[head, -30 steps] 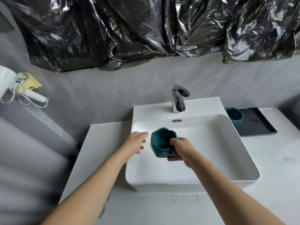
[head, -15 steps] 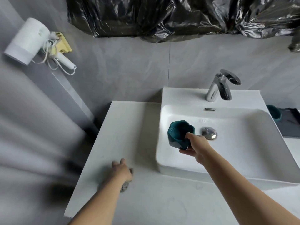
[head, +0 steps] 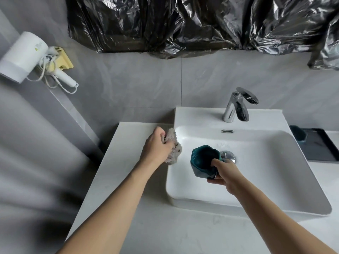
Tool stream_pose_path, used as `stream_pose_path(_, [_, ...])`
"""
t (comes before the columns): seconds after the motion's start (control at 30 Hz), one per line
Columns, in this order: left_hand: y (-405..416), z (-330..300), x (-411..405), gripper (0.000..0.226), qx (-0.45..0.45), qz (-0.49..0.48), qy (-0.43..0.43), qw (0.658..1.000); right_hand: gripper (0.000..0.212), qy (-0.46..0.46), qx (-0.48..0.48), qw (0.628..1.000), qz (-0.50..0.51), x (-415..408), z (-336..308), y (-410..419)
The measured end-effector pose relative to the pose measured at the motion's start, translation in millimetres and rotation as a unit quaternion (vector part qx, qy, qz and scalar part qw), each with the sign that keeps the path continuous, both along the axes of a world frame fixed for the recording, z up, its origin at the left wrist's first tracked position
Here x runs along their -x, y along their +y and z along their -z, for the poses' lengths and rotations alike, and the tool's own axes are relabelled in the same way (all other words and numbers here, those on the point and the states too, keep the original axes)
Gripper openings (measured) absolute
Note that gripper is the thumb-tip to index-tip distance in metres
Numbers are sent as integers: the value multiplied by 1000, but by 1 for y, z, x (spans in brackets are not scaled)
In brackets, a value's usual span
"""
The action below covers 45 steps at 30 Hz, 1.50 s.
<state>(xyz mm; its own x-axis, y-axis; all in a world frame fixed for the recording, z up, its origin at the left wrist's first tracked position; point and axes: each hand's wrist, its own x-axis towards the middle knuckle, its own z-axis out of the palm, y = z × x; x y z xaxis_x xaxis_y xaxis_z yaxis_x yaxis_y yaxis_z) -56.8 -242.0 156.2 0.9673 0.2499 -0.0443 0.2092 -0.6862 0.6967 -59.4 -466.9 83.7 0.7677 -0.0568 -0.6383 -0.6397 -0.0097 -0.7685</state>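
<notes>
Both my hands are busy: my right hand (head: pixel 224 173) curls round the teal cup (head: pixel 203 161), tilted above the sink (head: pixel 275 180) basin near the drain (head: pixel 228 155); my left hand (head: pixel 157 146) grips a crumpled cloth (head: pixel 173 146) over the sink's left rim.

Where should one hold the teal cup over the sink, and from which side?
Probably its near right wall, from the right, as the right hand grips the teal cup now: its open mouth tilts left, facing the cloth in the left hand.
</notes>
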Motion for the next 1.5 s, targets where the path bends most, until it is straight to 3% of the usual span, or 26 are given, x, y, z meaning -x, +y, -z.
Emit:
stream_pose_path(0.13, [-66,-20,-16,18,136,59,-90,985,24,-52,25,998,-13,-3,-11,-23])
stream_pose_path(0.2, [-91,-10,-22,15,137,125,-86,979,19,-77,28,996,-20,-4,-18,-39])
stream_pose_path(0.27, [-105,6,-27,10,27,240,-63,968,19,-91,24,995,-22,-8,-24,-56])
stream_pose_path(0.37, [-117,28,-32,29,-202,405,-119,884,18,-108,42,993,-12,-13,-27,-83])
stream_pose_path(0.5, [-140,32,-43,36,-325,478,-162,800,25,-110,65,991,-43,-19,-26,-115])
stream_pose_path(0.7, [-176,24,-47,29,-348,509,-87,782,35,-123,104,984,-77,-23,-32,-141])
stream_pose_path(0.77, [-185,17,-42,37,-357,517,-76,774,32,-121,106,983,-89,-22,-34,-147])
stream_pose_path(0.9, [-189,13,-40,68,-444,511,-144,722,21,-137,93,982,-89,-22,-42,-158])
stream_pose_path(1.0, [-191,15,-41,69,-498,501,-171,687,23,-165,145,973,-75,-26,-51,-161])
stream_pose_path(1.13, [-201,24,-39,60,-475,510,-180,694,45,-185,236,949,-98,-33,-53,-159])
stream_pose_path(1.23, [-196,34,-47,59,-469,497,-211,698,39,-192,234,947,-112,-45,-40,-161])
stream_pose_path(1.4, [-192,66,-71,63,-537,483,-228,653,32,-214,240,939,-121,-74,-5,-160])
stream_pose_path(1.5, [-198,96,-75,62,-539,473,-234,656,27,-223,238,938,-119,-83,22,-161])
